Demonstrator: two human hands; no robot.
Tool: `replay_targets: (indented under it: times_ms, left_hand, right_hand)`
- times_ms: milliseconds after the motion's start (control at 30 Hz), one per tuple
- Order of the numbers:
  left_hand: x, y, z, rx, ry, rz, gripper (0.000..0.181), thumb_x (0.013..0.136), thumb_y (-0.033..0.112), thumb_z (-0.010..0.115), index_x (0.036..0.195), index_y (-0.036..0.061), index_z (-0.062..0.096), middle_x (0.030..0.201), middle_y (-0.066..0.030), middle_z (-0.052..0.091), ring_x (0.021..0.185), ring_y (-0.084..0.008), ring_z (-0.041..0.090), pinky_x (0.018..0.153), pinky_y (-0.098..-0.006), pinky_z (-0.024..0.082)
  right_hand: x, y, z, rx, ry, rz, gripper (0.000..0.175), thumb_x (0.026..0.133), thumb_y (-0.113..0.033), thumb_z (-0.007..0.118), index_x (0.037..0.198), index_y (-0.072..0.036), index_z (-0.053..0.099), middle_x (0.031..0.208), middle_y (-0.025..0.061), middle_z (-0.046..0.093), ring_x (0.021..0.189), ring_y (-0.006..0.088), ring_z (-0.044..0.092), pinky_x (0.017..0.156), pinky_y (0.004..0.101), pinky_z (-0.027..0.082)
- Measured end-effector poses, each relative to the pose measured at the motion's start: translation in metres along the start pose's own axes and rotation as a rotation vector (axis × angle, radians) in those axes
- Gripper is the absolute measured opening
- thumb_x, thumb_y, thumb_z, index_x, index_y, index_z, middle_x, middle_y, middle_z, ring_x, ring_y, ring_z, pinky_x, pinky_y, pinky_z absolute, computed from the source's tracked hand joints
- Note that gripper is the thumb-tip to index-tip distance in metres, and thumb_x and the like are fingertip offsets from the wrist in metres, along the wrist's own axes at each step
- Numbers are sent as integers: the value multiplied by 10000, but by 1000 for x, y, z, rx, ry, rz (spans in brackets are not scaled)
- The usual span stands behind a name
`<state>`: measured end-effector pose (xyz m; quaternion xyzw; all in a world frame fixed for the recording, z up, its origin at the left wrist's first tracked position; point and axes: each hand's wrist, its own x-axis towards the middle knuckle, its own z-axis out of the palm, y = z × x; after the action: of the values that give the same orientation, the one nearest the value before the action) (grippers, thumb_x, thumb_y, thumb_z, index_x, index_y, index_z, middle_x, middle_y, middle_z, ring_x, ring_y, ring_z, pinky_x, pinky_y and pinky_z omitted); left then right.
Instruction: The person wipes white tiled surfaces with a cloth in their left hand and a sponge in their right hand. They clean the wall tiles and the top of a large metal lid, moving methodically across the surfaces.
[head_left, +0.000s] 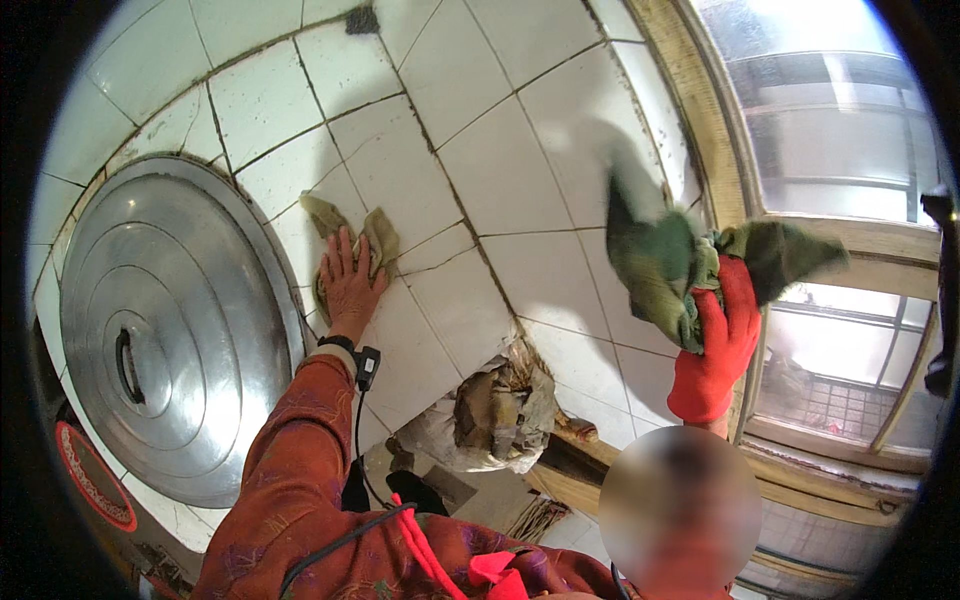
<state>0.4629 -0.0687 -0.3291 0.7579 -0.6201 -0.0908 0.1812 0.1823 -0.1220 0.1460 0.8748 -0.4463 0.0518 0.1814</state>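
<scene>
My bare left hand (351, 289) lies palm down on an olive cloth (381, 238), pressing it against the white tiled counter (420, 180). The cloth's folds show past the fingertips and beside the palm. A dark band with a small device is strapped round the left wrist. In a red glove, my right hand (724, 330) grips a bunched green cloth (660, 262) by the wooden window frame (727, 127). Loose ends of that cloth stick out on both sides and are blurred. A blurred round patch hides part of the right forearm.
A large round metal lid (187, 420) with a dark handle (129, 366) sits left of my left hand. Near the counter's front edge is a crumpled, whitish bag (499, 420) with brown contents. Glass panes (832, 150) stand at the right. A red-rimmed round object (94, 476) lies lower left.
</scene>
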Motion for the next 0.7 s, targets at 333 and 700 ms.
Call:
replay_targets:
  times_ms: [333,700]
  left_hand:
    - [1,-1,0,-34,-47,-13,785,997,443,621,1644,100,339,1762,-172,106,1618,-385,113,1281,-563,159]
    - [-2,-1,-4,-23,10,18,814,976,406,647,1657,115,311,1762,-166,111,1616,-384,109,1276,-562,161]
  right_hand:
    - [50,33,72,-47,-52,39,782,746,22,739,1481,-25,477,1542,259,477,1377,451,505,1066,509,410]
    - [272,3,138,-66,122,-8,416,826,-92,674,1231,-59,584,1184,166,673,1138,389,646,905,512,511]
